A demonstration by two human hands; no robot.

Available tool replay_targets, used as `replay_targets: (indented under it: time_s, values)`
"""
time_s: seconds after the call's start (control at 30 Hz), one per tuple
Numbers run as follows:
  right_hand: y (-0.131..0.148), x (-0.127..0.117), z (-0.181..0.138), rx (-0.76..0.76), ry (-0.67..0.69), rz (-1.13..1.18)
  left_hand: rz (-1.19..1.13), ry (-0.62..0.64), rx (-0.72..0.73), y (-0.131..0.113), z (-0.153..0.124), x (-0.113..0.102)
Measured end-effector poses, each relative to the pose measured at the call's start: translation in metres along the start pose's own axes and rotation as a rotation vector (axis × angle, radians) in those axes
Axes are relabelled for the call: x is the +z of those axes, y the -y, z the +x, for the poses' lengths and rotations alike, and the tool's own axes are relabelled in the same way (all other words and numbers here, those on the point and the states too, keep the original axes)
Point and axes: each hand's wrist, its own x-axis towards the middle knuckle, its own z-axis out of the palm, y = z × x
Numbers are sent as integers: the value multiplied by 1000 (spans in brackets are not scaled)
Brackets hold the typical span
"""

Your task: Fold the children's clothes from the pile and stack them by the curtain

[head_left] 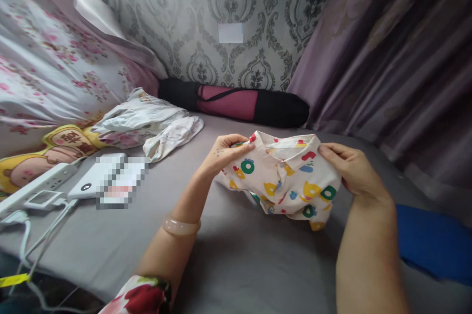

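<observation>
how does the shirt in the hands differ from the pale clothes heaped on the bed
The shirt is held up, spread between the left hand and right hand; the pale clothes lie crumpled on the bed. The shirt has a bold red, yellow, green and blue print; the pale clothes look mostly plain, with fainter markings. Both are cloth with a whitish ground.

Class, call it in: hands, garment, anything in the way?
Left fingers, right fingers: pinching either side of the collar. White cloth shirt, multicoloured print: held up, lower part bunched. Flat blue item: right, apart from shirt; nothing visibly blocking.
</observation>
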Motion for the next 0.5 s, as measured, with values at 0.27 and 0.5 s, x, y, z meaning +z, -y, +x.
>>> replay_targets:
  time_s: [0.27,0.5]
  values:
    - [24,5,-3,-53,271,-315,291,26,95,-26,-8,-35]
    - [52,16,-1,-268,156,-346,561,60,340,-76,-10,-58]
